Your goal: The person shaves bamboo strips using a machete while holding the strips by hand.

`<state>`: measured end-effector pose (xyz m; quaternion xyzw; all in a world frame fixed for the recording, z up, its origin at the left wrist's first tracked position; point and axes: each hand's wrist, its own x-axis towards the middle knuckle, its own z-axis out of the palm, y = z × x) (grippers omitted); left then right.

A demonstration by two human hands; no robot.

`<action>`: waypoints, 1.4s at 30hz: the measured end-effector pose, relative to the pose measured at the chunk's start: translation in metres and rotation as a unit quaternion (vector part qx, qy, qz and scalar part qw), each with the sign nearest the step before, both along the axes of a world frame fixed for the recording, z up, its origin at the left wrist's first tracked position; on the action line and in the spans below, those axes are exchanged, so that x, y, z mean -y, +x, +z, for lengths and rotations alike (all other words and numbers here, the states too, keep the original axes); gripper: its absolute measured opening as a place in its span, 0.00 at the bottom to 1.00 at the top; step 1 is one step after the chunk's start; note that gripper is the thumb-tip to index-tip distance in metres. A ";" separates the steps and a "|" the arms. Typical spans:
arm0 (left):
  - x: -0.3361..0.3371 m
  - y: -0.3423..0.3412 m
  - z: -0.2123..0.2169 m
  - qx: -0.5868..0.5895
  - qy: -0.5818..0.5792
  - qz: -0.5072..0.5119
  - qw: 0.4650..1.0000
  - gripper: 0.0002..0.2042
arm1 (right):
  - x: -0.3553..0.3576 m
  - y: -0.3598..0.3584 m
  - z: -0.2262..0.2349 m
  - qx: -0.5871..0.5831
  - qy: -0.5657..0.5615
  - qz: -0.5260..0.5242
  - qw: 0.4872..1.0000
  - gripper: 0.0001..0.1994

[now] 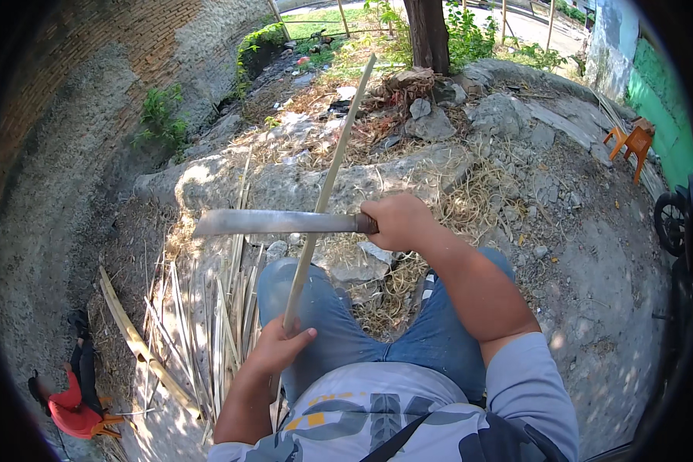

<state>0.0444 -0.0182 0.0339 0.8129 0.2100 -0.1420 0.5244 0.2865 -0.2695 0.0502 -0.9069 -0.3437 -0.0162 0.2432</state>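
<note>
My left hand [276, 346] is closed round the lower end of a long, pale bamboo strip [329, 181], which slants up and away from my left thigh. In my right hand [403, 221] is the dark handle of a machete [273, 222], its broad grey blade pointing left. The blade lies across the strip about midway along and looks to touch it; the cutting edge's bite, if any, cannot be made out. Beside my left leg many split bamboo strips [222, 323] lie on the ground, with a wider split bamboo piece [135, 339] farther left.
A person in a red top [77, 404] sits at the lower left. Ahead are a low concrete ledge [285, 185], rubble, pale shavings [477, 204] and a tree trunk [427, 38]. A brick wall [77, 100] bounds the left; an orange plastic chair [635, 146] and a black wheel [672, 223] stand right.
</note>
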 end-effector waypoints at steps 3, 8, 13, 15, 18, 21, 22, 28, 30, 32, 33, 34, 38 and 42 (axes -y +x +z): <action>0.000 0.003 -0.009 -0.007 -0.012 -0.015 1.000 0.16 | -0.015 -0.018 0.005 0.043 -0.100 0.103 0.989 0.09; -0.010 -0.010 -0.018 -0.003 -0.034 -0.056 0.998 0.16 | 0.002 0.002 -0.002 0.090 -0.068 0.088 0.990 0.10; -0.006 -0.014 -0.005 -0.020 -0.057 -0.061 0.996 0.17 | 0.036 0.046 0.000 -0.016 0.014 -0.102 0.995 0.11; -0.004 -0.010 -0.010 -0.016 -0.040 -0.073 0.996 0.17 | 0.037 0.043 0.002 -0.044 0.009 -0.128 0.991 0.12; -0.001 -0.003 -0.008 -0.029 -0.037 -0.075 0.996 0.16 | 0.032 0.027 -0.002 -0.013 -0.009 -0.082 0.997 0.11; 0.001 0.000 -0.011 -0.041 -0.047 -0.066 0.996 0.19 | 0.005 -0.002 0.000 0.014 -0.067 0.006 0.998 0.11; 0.002 0.002 -0.014 -0.035 -0.043 -0.072 0.996 0.20 | -0.003 -0.010 -0.005 0.041 -0.075 0.067 0.994 0.12; 0.000 -0.009 -0.015 -0.028 0.093 -0.052 0.994 0.21 | -0.001 -0.002 0.002 0.045 -0.073 0.102 0.991 0.11; -0.004 -0.019 -0.006 -0.021 0.092 -0.052 0.994 0.22 | 0.028 0.037 -0.007 -0.090 0.024 -0.058 0.994 0.13; -0.010 -0.031 -0.002 -0.012 0.092 -0.044 0.995 0.22 | 0.044 0.067 -0.011 -0.171 0.107 -0.190 0.961 0.15; -0.012 -0.036 0.000 0.012 0.117 -0.079 0.990 0.18 | 0.051 0.073 -0.021 -0.169 0.108 -0.190 0.961 0.15; -0.013 -0.040 0.001 0.034 0.142 -0.112 0.983 0.17 | 0.055 0.075 -0.030 -0.157 0.141 -0.203 0.956 0.13; -0.016 -0.035 -0.011 0.008 0.132 -0.065 0.989 0.22 | 0.041 0.045 -0.008 -0.116 0.130 -0.177 0.969 0.13; 0.003 -0.016 -0.009 0.043 0.184 -0.009 0.982 0.18 | 0.013 0.008 0.000 -0.003 0.007 0.001 1.000 0.11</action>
